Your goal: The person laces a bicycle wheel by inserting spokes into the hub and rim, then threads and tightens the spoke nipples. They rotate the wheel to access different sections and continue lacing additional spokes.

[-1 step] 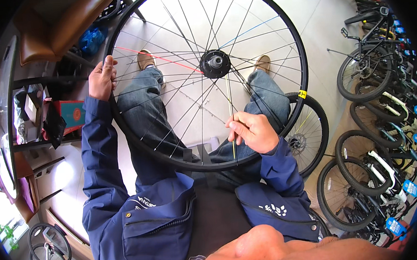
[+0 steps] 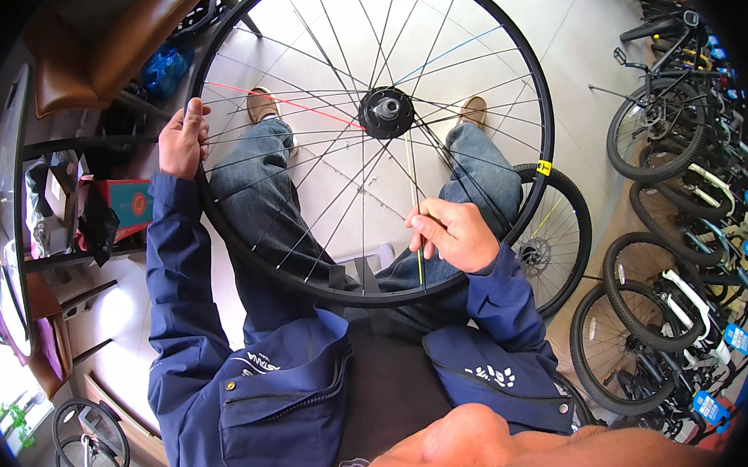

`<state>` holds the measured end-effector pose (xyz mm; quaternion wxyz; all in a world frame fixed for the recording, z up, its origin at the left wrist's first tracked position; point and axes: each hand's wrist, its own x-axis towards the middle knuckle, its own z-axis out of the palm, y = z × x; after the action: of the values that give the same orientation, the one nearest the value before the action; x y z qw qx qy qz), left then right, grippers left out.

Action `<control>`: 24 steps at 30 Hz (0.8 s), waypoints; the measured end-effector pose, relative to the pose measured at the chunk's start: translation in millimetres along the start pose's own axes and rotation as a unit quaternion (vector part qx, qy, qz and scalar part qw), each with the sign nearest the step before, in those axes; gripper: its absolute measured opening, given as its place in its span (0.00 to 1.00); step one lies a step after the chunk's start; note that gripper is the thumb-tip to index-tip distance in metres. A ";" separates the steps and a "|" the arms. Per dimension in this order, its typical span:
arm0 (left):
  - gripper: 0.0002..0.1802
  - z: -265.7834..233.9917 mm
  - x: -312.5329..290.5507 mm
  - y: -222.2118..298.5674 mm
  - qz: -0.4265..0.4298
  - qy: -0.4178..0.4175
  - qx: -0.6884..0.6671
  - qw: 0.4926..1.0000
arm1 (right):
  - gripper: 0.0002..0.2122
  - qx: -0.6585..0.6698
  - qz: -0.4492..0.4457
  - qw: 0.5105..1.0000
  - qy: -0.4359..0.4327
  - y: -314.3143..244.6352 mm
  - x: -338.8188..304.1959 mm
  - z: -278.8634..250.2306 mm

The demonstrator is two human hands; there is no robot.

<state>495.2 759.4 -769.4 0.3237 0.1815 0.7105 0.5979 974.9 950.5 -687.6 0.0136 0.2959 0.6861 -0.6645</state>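
A bare bicycle wheel lies across my lap, its black rim [image 2: 548, 117] having no tyre and a yellow sticker at the right. In its middle sits a black hub [image 2: 385, 112]. Most spokes are black, but a red spoke [image 2: 296, 105], a blue spoke [image 2: 457, 51] and a pale yellow spoke [image 2: 411, 174] stand out. My left hand [image 2: 184, 141] is closed round the rim's left side, thumb on top. With thumb and fingers, my right hand [image 2: 450, 234] pinches the yellow spoke close to the near rim; the fingertips are partly hidden.
A second wheel with a tyre [image 2: 577, 228] and disc rotor is beside my right knee. Several bicycles [image 2: 657, 131] line the right side. On the left are a brown leather chair [image 2: 76, 72], a glass-topped table [image 2: 28, 188], a red and teal box [image 2: 129, 204] and another bicycle [image 2: 85, 445].
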 end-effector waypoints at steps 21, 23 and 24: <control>0.14 41.2 -162.5 39.6 0.320 0.105 0.264 0.904 | 0.11 0.036 -0.052 0.998 0.008 20.1 -1.0 0.4; 0.09 57.3 -201.8 42.6 0.308 0.034 0.266 0.913 | 0.11 0.037 -0.055 0.998 0.008 20.5 -1.7 0.8; 0.09 66.4 -215.6 41.5 0.346 0.016 0.309 0.886 | 0.11 0.040 -0.046 0.998 0.008 20.6 -2.5 0.7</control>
<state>691.0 678.0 -681.9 0.0122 0.4974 0.7562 0.4249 985.4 947.7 -705.3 -0.0343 0.2702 0.6717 -0.6889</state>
